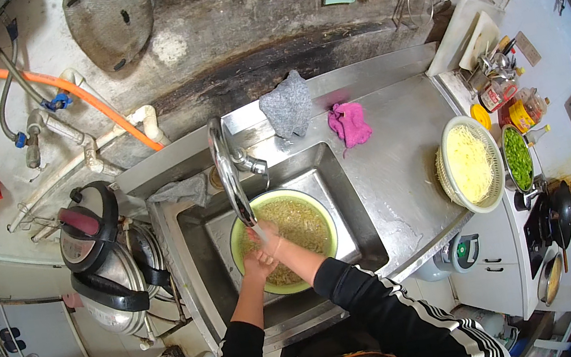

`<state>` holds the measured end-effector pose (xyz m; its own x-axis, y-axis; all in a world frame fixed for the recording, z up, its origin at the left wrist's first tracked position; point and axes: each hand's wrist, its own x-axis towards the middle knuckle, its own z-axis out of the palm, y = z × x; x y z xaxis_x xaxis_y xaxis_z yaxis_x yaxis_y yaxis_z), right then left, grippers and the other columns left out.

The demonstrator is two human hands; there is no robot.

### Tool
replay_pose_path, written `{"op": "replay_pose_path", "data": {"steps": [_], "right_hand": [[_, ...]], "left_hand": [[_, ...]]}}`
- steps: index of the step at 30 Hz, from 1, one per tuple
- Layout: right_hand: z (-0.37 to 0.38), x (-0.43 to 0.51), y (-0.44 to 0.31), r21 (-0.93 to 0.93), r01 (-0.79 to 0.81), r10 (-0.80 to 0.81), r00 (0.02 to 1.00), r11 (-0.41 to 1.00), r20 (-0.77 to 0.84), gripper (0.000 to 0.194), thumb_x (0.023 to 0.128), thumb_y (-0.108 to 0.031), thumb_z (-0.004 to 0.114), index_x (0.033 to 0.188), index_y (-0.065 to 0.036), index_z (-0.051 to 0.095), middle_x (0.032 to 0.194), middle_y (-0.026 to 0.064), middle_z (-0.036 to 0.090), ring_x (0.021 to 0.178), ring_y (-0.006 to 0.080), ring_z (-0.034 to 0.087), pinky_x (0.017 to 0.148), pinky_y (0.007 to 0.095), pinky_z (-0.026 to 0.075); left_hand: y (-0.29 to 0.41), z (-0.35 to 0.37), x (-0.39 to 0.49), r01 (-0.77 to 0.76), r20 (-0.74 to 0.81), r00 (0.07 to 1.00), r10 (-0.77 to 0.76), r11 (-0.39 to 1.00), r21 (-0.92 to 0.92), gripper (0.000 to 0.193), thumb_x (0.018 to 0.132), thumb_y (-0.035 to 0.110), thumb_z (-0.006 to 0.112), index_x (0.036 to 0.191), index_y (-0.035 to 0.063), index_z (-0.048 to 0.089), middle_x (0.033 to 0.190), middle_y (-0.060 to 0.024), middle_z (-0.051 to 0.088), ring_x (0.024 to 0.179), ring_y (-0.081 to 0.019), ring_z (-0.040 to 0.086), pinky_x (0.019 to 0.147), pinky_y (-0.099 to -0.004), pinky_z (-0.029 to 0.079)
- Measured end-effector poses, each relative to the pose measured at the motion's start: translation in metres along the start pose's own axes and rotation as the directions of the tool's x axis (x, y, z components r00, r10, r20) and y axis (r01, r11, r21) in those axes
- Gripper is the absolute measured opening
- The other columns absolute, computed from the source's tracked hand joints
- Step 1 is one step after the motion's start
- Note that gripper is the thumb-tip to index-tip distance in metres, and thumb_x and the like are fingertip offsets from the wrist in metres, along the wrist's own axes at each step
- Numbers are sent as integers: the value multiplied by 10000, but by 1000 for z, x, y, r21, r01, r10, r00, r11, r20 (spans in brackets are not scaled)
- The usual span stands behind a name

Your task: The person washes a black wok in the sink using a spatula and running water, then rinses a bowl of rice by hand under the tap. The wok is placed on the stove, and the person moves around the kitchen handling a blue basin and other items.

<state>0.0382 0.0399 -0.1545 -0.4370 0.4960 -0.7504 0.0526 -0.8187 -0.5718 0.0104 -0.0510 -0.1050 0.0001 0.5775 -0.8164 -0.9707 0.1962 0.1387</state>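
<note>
My left hand (259, 263) and my right hand (267, 233) are close together over the left part of a light green basin (332, 230). They are beneath the spout of a curved chrome faucet (225, 171), and water runs onto them. Both hands' fingers are partly hidden, so whether they hold anything is unclear. Cloudy water with many small pale brownish food pieces (299, 227) fills the basin. It stands inside a stainless steel sink (364, 233).
A grey cloth (286, 104) hangs at the sink's back edge, beside a pink cloth (349, 123). On the right stand a white colander (497, 173) of pale yellow shreds and a pot of chopped green vegetables (518, 155). Pressure cookers (113, 295) stand left.
</note>
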Motion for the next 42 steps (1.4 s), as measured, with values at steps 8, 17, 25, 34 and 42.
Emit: {"op": "replay_pose_path", "data": {"steps": [8, 17, 25, 34, 42], "right_hand": [[-1, -125, -66, -634, 478, -519, 844, 608, 139, 262, 769, -248, 452, 781, -53, 627, 780, 200, 593, 781, 319, 568, 700, 366, 450], [-122, -117, -63, -862, 20, -345, 921, 507, -181, 271, 752, -236, 488, 888, -36, 611, 902, 178, 594, 883, 316, 557, 787, 328, 430], [-30, -93, -52, -35, -87, 88, 996, 996, 16, 168, 813, -120, 404, 740, -86, 551, 570, 34, 497, 487, 101, 446, 460, 219, 373], [39, -106, -76, -432, 66, 103, 928, 899, 357, 330, 800, -276, 468, 533, -83, 470, 506, 16, 446, 418, 105, 388, 376, 233, 287], [-49, -78, -36, -273, -175, 224, 962, 946, 159, 198, 809, -161, 515, 905, 4, 568, 820, 77, 599, 722, 141, 584, 676, 239, 484]], "left_hand": [[5, -3, 122, -375, 252, 919, 304, 873, 313, 167, 818, 214, 413, 762, 68, 470, 689, -67, 483, 597, -182, 472, 540, -286, 400], [10, 112, -8, -448, 563, 702, 437, -344, 825, 181, 738, 119, 467, 748, 88, 644, 675, -122, 607, 625, -265, 581, 559, -341, 449], [27, 80, -49, -479, 306, 557, 772, -2, 878, 187, 758, 146, 564, 658, -7, 603, 597, -87, 593, 563, -183, 571, 519, -297, 440], [36, 5, -12, -85, 343, 925, 166, 967, -240, 281, 863, 251, 359, 714, 59, 500, 588, -47, 520, 409, -139, 439, 379, -247, 363], [63, 1, -6, -419, 61, 564, 824, 222, 880, 191, 813, 165, 440, 858, 13, 546, 744, -121, 568, 644, -239, 544, 567, -374, 440]]}}
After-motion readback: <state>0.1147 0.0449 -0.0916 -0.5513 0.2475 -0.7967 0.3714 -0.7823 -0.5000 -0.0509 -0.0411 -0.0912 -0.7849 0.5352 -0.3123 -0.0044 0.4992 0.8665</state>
